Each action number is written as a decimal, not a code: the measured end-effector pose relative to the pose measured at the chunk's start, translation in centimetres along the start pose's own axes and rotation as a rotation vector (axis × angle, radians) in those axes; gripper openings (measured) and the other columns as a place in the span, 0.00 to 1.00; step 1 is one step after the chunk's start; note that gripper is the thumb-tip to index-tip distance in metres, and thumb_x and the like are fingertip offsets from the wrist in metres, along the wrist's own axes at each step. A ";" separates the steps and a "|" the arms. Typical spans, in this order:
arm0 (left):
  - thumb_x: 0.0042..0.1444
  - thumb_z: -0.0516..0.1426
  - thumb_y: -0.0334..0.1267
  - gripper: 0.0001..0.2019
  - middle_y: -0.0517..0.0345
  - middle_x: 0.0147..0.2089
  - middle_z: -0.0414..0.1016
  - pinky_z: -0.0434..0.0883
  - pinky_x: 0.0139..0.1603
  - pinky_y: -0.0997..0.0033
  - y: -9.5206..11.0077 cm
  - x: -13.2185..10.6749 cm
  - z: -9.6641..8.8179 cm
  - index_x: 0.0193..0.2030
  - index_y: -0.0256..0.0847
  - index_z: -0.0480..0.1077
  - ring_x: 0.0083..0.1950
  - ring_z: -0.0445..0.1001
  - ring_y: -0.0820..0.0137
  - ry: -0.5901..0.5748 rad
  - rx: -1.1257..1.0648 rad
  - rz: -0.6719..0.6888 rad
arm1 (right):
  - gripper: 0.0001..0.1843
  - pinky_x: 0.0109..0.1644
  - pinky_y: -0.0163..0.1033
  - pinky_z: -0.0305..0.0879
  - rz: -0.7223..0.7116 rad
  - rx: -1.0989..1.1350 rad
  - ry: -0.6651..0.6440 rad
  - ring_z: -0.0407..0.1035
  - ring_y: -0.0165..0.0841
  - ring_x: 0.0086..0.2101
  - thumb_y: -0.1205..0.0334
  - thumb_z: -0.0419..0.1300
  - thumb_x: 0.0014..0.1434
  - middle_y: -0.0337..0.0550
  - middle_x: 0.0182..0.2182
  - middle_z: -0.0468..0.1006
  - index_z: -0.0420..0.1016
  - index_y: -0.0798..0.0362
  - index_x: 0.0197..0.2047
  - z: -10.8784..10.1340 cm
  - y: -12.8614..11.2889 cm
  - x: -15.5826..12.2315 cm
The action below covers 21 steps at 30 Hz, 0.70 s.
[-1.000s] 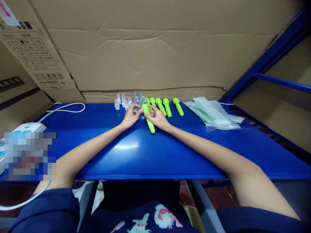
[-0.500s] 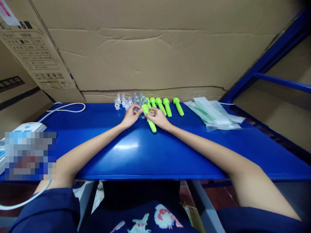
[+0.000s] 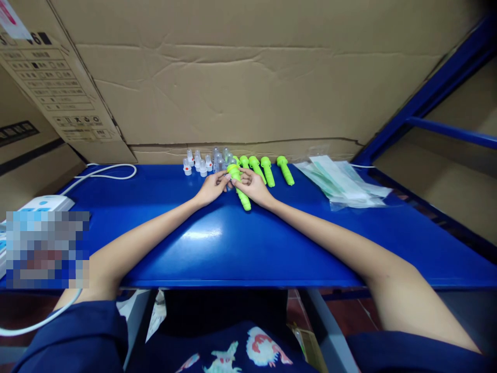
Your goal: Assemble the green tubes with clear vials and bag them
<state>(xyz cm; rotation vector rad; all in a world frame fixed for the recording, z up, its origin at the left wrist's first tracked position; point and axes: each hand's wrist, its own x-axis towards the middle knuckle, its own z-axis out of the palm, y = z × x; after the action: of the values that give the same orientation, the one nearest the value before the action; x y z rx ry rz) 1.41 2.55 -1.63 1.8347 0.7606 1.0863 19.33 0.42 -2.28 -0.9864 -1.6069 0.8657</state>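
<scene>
A lime-green torch-shaped plastic tube (image 3: 243, 199) slants between my hands, its wide collared end away from me and its narrow end toward me. My right hand (image 3: 256, 187) grips it from the right, fingers around its upper part. My left hand (image 3: 213, 188) pinches at the wide end from the left; its fingertips touch the collar. Behind the hands stand several clear plastic domes (image 3: 216, 154), partly hidden by my fingers. To their left are clear-topped white caps (image 3: 187, 169), some with a red dot. More green tubes (image 3: 267, 172) lie in a row behind my right hand.
The blue table (image 3: 248, 254) backs onto a cardboard wall (image 3: 233, 93). Flat clear plastic bags (image 3: 345, 181) lie at the right. A white power strip (image 3: 50, 203) with a cable (image 3: 112, 173) sits at the left, beside a pixelated patch. A blue metal frame (image 3: 419, 98) rises at right.
The wide end of the held green tube has shifted slightly to the right and up. My left fingertips have moved a little lower along its collar. The other objects stay put.
</scene>
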 end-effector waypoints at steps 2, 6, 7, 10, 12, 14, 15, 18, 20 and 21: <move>0.65 0.56 0.50 0.21 0.57 0.29 0.76 0.70 0.33 0.75 0.3 -0.1 -0.1 0.52 0.31 0.73 0.27 0.71 0.76 -0.027 0.011 -0.005 | 0.42 0.43 0.44 0.76 0.013 0.035 -0.026 0.77 0.37 0.36 0.45 0.70 0.49 0.47 0.34 0.79 0.65 0.63 0.59 0.0 -0.2 0.0; 0.65 0.56 0.52 0.23 0.57 0.27 0.75 0.69 0.32 0.77 0.6 -0.2 -0.1 0.50 0.29 0.75 0.25 0.70 0.77 -0.044 0.028 -0.035 | 0.40 0.47 0.45 0.75 0.049 0.080 -0.063 0.78 0.38 0.39 0.45 0.71 0.46 0.50 0.38 0.81 0.68 0.60 0.55 0.1 -0.3 0.0; 0.65 0.56 0.52 0.23 0.57 0.26 0.75 0.69 0.31 0.77 0.6 -0.2 -0.1 0.49 0.29 0.75 0.25 0.69 0.77 -0.045 0.029 -0.039 | 0.38 0.45 0.44 0.75 0.059 0.079 -0.057 0.78 0.38 0.38 0.45 0.72 0.46 0.49 0.37 0.81 0.69 0.59 0.53 0.2 -0.4 0.0; 0.64 0.56 0.52 0.22 0.57 0.25 0.75 0.68 0.30 0.78 0.6 -0.3 -0.1 0.45 0.30 0.76 0.24 0.69 0.78 -0.049 0.035 -0.046 | 0.34 0.39 0.40 0.75 0.071 0.071 -0.040 0.77 0.36 0.34 0.44 0.73 0.44 0.46 0.34 0.80 0.70 0.57 0.48 0.2 -0.4 0.0; 0.65 0.56 0.52 0.22 0.57 0.25 0.75 0.68 0.30 0.78 0.8 -0.3 -0.1 0.43 0.30 0.76 0.24 0.69 0.78 -0.054 0.041 -0.051 | 0.32 0.35 0.38 0.74 0.070 0.074 -0.039 0.76 0.35 0.33 0.44 0.73 0.45 0.44 0.32 0.80 0.70 0.56 0.46 0.1 -0.5 -0.1; 0.65 0.56 0.52 0.21 0.57 0.25 0.76 0.68 0.30 0.78 0.9 -0.3 -0.1 0.41 0.31 0.75 0.24 0.69 0.77 -0.060 0.049 -0.057 | 0.31 0.31 0.37 0.73 0.071 0.074 -0.038 0.75 0.35 0.31 0.45 0.73 0.46 0.42 0.29 0.78 0.70 0.56 0.46 0.0 -0.5 -0.1; 0.65 0.56 0.52 0.21 0.57 0.25 0.76 0.68 0.29 0.78 1.0 -0.3 -0.1 0.40 0.31 0.75 0.24 0.69 0.77 -0.061 0.055 -0.060 | 0.31 0.30 0.36 0.73 0.074 0.072 -0.037 0.75 0.34 0.31 0.45 0.73 0.46 0.41 0.28 0.77 0.70 0.55 0.46 0.0 -0.6 -0.1; 0.65 0.56 0.52 0.22 0.56 0.24 0.76 0.68 0.29 0.77 1.3 -0.4 -0.1 0.35 0.32 0.74 0.23 0.69 0.77 -0.068 0.083 -0.068 | 0.29 0.28 0.36 0.72 0.089 0.065 -0.038 0.74 0.34 0.29 0.46 0.73 0.46 0.38 0.25 0.75 0.70 0.55 0.44 -0.1 -0.7 -0.2; 0.65 0.55 0.52 0.22 0.55 0.24 0.76 0.68 0.29 0.77 1.3 -0.4 -0.1 0.33 0.32 0.73 0.23 0.70 0.77 -0.075 0.096 -0.069 | 0.28 0.28 0.36 0.72 0.099 0.058 -0.039 0.74 0.34 0.29 0.46 0.73 0.46 0.38 0.24 0.74 0.70 0.55 0.42 -0.2 -0.8 -0.2; 0.65 0.55 0.52 0.22 0.55 0.24 0.77 0.68 0.29 0.77 1.3 -0.4 0.0 0.33 0.32 0.73 0.23 0.70 0.77 -0.076 0.096 -0.069 | 0.28 0.29 0.36 0.71 0.102 0.053 -0.039 0.74 0.34 0.29 0.46 0.73 0.46 0.38 0.24 0.74 0.70 0.55 0.42 -0.2 -0.8 -0.1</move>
<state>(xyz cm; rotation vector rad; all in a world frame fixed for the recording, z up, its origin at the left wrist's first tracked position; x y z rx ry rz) 1.29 1.58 -0.59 1.9044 0.8375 0.9446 19.39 -0.04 -1.55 -1.0263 -1.5692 0.9979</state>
